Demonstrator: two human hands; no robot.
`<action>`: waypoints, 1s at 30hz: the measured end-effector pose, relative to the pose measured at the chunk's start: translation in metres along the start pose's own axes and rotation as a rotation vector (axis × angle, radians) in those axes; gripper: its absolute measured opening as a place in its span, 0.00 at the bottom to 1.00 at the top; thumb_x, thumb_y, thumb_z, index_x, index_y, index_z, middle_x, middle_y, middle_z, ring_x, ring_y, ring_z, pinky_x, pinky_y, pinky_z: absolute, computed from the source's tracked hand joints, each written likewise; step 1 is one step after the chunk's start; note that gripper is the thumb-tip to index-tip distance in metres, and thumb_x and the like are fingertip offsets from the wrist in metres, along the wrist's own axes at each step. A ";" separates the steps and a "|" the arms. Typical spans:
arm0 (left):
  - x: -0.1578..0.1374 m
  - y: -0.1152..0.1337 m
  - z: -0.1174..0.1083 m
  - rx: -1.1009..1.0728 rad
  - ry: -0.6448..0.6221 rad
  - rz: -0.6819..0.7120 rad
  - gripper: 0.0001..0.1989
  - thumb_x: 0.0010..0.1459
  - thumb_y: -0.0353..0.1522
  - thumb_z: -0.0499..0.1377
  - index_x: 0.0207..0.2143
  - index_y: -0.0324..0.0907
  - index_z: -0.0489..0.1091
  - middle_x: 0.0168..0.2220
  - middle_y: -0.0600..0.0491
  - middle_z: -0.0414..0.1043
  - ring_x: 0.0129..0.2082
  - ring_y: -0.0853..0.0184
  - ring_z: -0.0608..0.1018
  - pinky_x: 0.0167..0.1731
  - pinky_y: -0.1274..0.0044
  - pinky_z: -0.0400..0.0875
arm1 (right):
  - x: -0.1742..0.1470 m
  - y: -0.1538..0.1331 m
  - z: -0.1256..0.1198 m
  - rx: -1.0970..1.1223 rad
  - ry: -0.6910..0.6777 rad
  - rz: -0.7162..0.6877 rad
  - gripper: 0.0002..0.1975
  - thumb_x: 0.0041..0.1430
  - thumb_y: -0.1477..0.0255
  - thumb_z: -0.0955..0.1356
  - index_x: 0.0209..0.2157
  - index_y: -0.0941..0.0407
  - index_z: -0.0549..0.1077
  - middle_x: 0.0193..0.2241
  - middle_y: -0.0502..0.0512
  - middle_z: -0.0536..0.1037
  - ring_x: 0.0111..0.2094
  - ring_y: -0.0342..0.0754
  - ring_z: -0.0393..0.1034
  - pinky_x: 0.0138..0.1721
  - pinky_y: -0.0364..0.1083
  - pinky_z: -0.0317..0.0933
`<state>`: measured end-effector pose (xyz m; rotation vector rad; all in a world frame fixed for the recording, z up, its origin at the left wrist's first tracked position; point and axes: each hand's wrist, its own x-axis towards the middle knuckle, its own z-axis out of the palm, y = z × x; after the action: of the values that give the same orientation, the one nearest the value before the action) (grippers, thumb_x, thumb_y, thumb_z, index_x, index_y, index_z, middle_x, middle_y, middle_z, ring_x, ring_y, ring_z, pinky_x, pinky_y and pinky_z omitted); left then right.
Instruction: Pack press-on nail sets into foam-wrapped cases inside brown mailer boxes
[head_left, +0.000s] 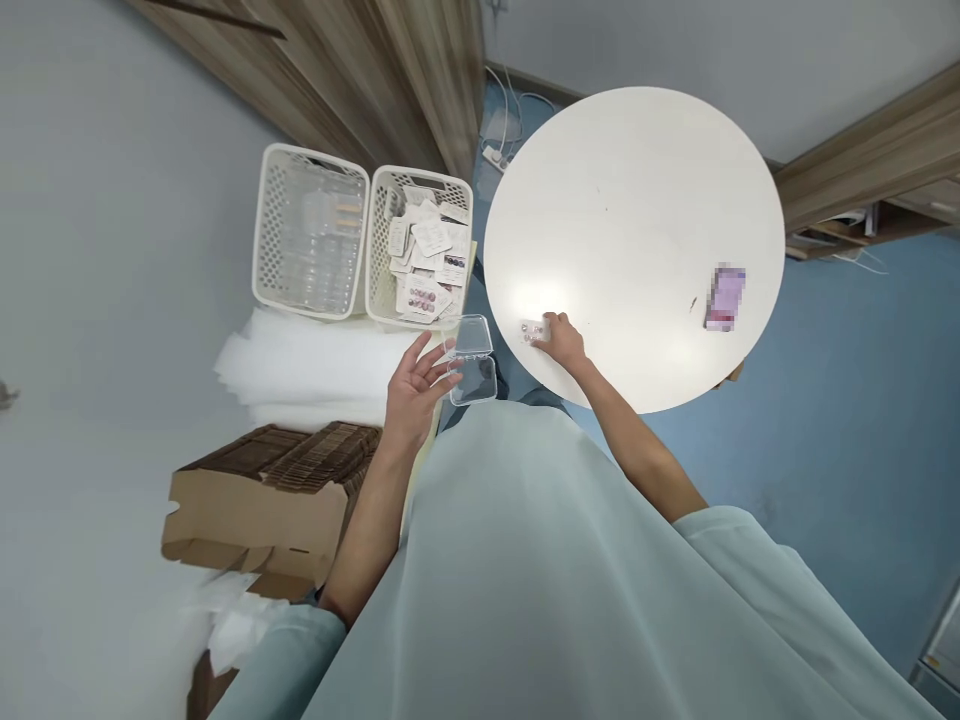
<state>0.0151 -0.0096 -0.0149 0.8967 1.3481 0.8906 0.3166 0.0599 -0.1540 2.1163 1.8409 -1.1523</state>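
1. Left hand [411, 385] grips an open clear hinged case [471, 360], off the table's edge.
2. Right hand [562, 341] pinches a small card [533, 329] on the round table [637, 220]; print unreadable.
3. Purple item [724, 297] blurred.

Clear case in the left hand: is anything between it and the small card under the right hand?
Nothing visible. The open clear case in the left hand sits just off the table edge; only open space and bare tabletop separate it from the card under the right hand.
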 end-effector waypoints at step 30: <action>0.040 0.021 0.157 -0.250 -0.228 -0.375 0.30 0.52 0.27 0.76 0.58 0.41 0.78 0.66 0.41 0.75 0.66 0.55 0.77 0.63 0.67 0.77 | -0.161 0.076 -0.115 0.735 0.548 -0.047 0.21 0.65 0.51 0.72 0.49 0.49 0.68 0.45 0.52 0.81 0.29 0.47 0.77 0.35 0.49 0.70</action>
<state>0.1729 0.0323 -0.0083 0.5122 1.1284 0.6265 0.4407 -0.0275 -0.0061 3.0589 1.8386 -1.5570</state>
